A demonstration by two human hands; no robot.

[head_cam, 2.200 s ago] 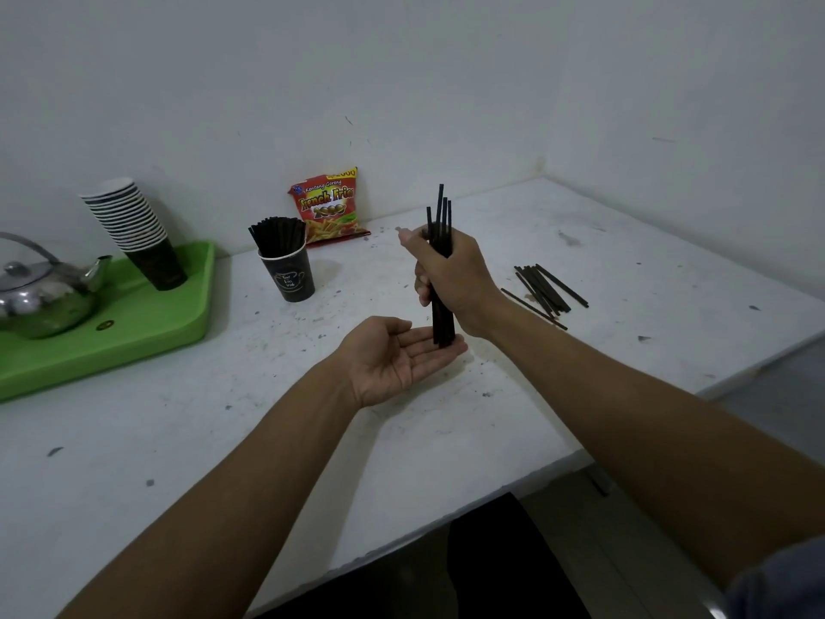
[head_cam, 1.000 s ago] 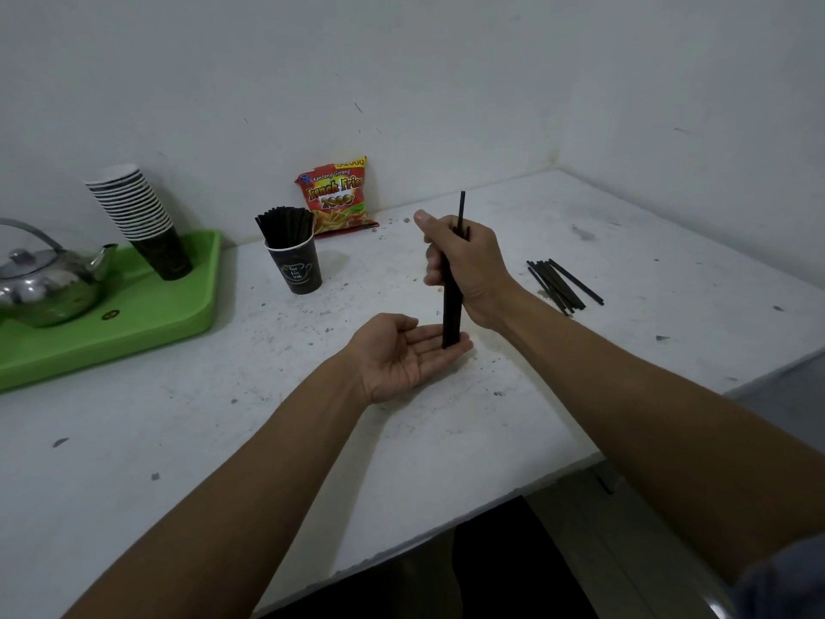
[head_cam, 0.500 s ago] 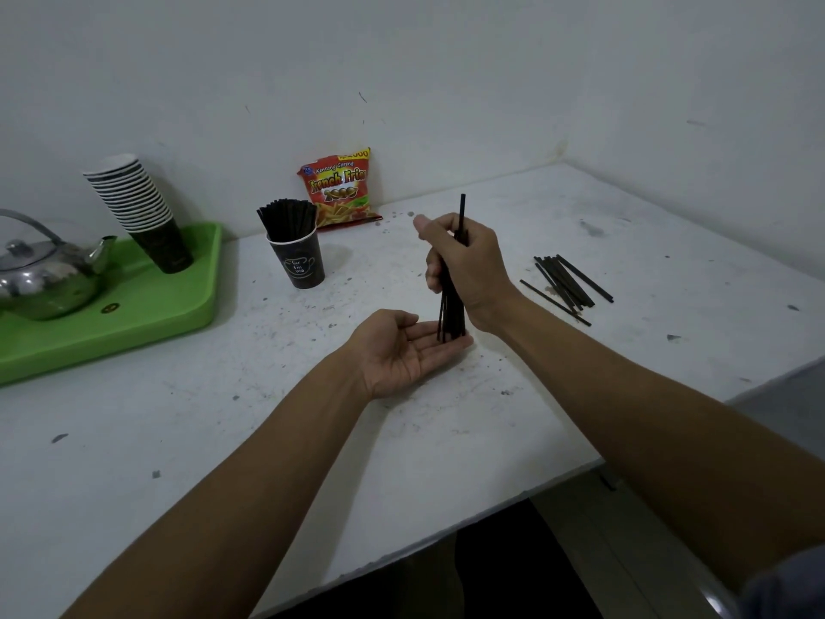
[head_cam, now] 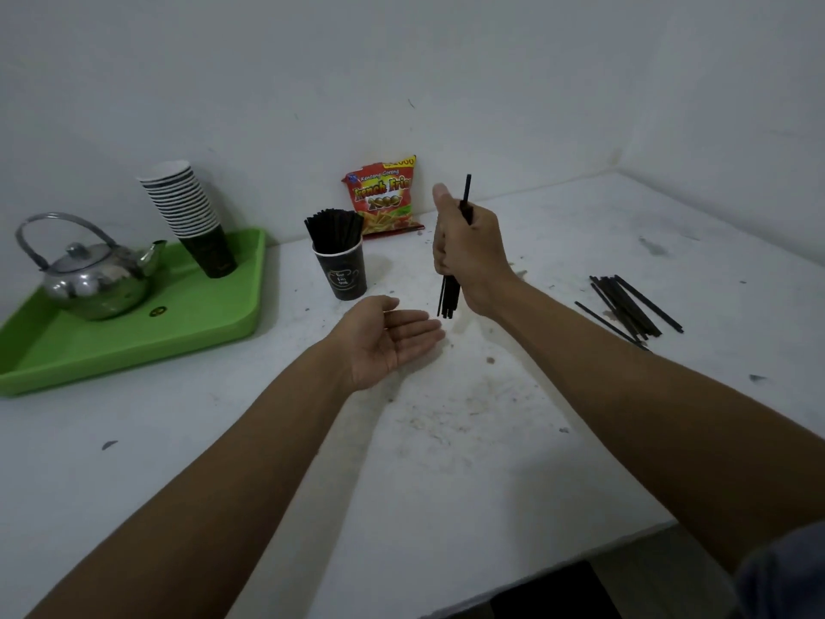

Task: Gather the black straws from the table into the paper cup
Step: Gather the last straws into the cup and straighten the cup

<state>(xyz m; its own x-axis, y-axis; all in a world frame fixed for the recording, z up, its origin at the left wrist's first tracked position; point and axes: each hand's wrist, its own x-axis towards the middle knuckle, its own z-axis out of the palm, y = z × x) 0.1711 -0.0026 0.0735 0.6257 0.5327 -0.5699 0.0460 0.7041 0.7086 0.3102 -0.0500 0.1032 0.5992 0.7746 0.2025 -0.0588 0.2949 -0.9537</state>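
My right hand (head_cam: 468, 250) is closed around an upright bundle of black straws (head_cam: 448, 297); one straw sticks out above the fist. The bundle's lower ends hang just above and beyond the fingertips of my left hand (head_cam: 386, 339), which lies palm up and open on the white table (head_cam: 446, 462). A black paper cup (head_cam: 341, 272) full of black straws stands behind my left hand, to the left of my right hand. More loose black straws (head_cam: 629, 308) lie in a pile on the table to the right.
A green tray (head_cam: 187, 323) at the left holds a metal teapot (head_cam: 96, 279) and a tilted stack of paper cups (head_cam: 189, 216). A red snack bag (head_cam: 386, 196) leans on the back wall. The table's front edge runs along the lower right.
My right hand has lifted the straw bundle off my left palm and moved it slightly up and away. My left hand stays open, palm up.
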